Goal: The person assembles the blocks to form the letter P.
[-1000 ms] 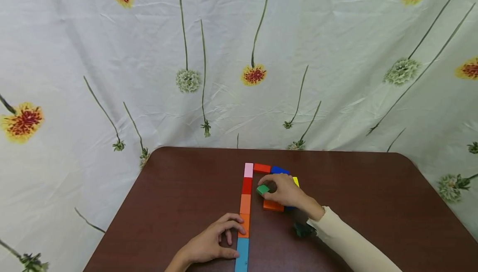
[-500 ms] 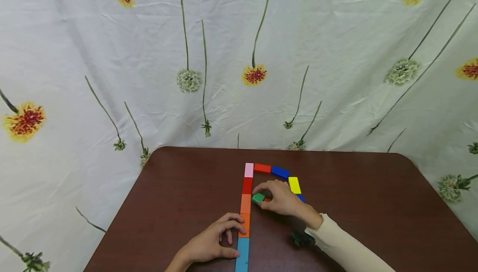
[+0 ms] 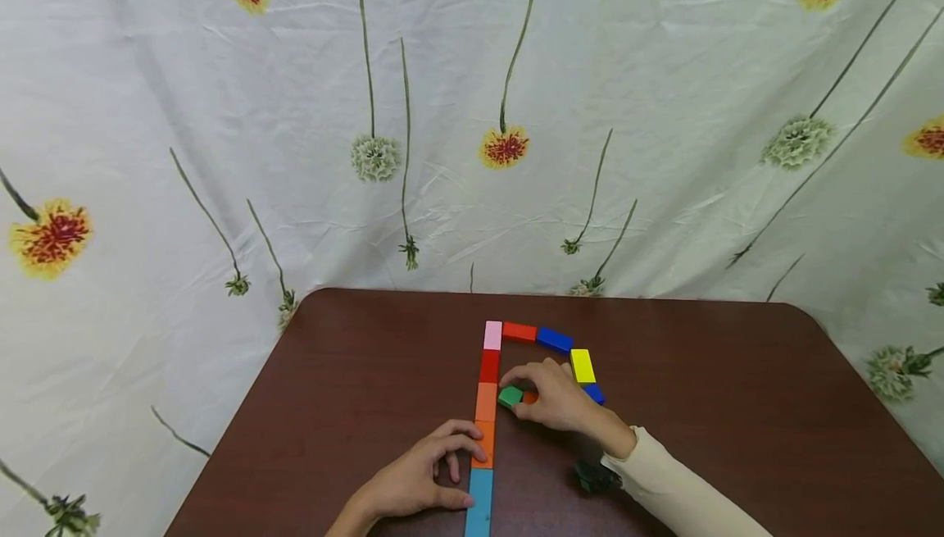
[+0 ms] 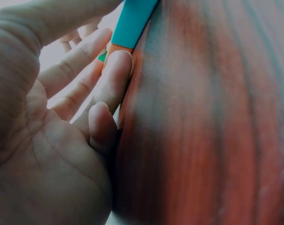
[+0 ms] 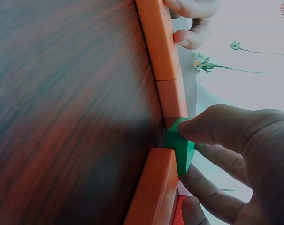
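Observation:
Between thumb and fingers my right hand pinches a small green block, set between the straight row and the end of a curve of blocks. In the right wrist view the green block sits against a salmon block, close to an orange block. My left hand lies along the row's left side. Its fingertips rest on an orange block, and its thumb is at the edge of a light blue block.
Farther up, the row has a red block and a pink block. The curve runs through another red block, a blue block and a yellow block. A flowered cloth hangs behind the brown table.
My right hand has brought the green block down and slightly left, from over the curve's inside to beside the salmon block. My left hand stays in place.

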Motion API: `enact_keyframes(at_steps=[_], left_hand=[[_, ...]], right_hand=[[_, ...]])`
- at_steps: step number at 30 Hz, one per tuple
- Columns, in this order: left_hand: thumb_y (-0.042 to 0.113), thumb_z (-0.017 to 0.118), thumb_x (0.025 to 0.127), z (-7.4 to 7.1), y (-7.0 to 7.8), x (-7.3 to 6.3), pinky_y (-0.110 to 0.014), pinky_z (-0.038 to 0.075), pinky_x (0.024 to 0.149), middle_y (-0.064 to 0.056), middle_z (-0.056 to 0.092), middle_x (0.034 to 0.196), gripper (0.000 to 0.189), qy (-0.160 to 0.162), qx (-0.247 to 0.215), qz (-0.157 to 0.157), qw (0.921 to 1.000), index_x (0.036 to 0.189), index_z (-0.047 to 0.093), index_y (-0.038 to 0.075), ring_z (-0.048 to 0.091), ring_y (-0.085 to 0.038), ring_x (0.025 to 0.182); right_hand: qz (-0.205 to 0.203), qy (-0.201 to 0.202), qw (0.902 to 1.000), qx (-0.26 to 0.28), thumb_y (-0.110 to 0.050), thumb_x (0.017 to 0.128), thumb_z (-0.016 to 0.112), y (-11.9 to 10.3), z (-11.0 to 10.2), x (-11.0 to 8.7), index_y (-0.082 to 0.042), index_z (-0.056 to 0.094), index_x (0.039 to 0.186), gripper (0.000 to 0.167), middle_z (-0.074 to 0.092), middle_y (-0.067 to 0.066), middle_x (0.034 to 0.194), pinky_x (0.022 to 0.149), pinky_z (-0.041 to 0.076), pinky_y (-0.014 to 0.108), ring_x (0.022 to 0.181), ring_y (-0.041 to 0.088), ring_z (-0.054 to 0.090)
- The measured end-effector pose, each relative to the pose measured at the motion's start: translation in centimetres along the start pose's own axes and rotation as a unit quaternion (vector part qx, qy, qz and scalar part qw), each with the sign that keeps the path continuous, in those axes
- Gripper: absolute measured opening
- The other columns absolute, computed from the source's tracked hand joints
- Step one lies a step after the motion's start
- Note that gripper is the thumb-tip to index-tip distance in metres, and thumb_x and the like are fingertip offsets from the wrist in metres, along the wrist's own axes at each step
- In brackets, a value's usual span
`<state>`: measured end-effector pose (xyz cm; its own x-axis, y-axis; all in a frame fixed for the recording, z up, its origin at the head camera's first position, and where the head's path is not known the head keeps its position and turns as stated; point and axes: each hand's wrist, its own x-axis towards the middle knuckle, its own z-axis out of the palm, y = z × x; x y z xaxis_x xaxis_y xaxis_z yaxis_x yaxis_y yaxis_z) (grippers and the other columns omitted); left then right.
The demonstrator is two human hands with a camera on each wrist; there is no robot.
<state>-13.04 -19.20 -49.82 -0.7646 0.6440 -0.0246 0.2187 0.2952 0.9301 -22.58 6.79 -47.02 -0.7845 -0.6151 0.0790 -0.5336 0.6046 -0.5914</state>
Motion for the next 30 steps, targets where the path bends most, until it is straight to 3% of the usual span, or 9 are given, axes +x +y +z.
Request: enact_keyframes(at_steps=[14, 30], left_hand=[[0.019, 0.077, 0.089, -0.1, 0.0, 0.5, -0.021, 0.044, 0.069, -0.012, 0.041, 0.146, 0.035, -0.002, -0.021, 0.005, 0.9998, 0.122, 0.064, 0.015, 0.054, -0.021, 0.084], [0.024, 0.077, 0.089, -0.3, 0.2, 0.3, -0.018, 0.042, 0.069, -0.010, 0.042, 0.146, 0.038, -0.001, 0.002, 0.008, 1.0000, 0.124, 0.063, 0.016, 0.054, -0.009, 0.085]], right_hand=[[0.006, 0.008, 0.9997, -0.024, -0.016, 0.082, 0.079, 0.5, 0.5, 0.1, -0.013, 0.071, 0.114, 0.034, 0.073, 0.002, 0.108, 0.070, 0.025, 0.037, 0.087, 0.016, 0.045], [0.003, 0.029, 0.9996, -0.004, -0.024, 0.085, 0.081, 0.4, -0.7, -0.4, -0.013, 0.071, 0.116, 0.035, 0.072, 0.001, 0.113, 0.077, 0.029, 0.039, 0.100, 0.020, 0.051]])
